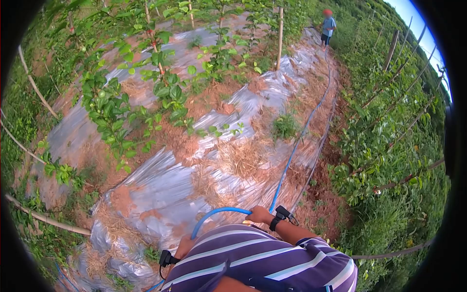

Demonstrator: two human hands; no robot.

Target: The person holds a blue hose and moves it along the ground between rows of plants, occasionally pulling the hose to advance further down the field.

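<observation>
A blue hose (218, 210) arcs in front of my striped shirt, from one hand to the other. My right hand (260, 215) is closed around it, with a dark strap and a small black device on the wrist. Lower and to the left, my left hand (184, 246) grips the other end of the arc; its fingers are mostly hidden by the hose and my shirt. From my right hand the hose runs on along the ground, up the path. A short blue length also shows below my left wrist.
Silver plastic sheeting (163, 190) covers the ground, with straw (243, 158) and reddish soil on it. Staked leafy plants (168, 92) stand left; dense greenery (389, 121) lines the right. Farther up the path stands a person (328, 27). A wooden post (280, 39) rises nearby.
</observation>
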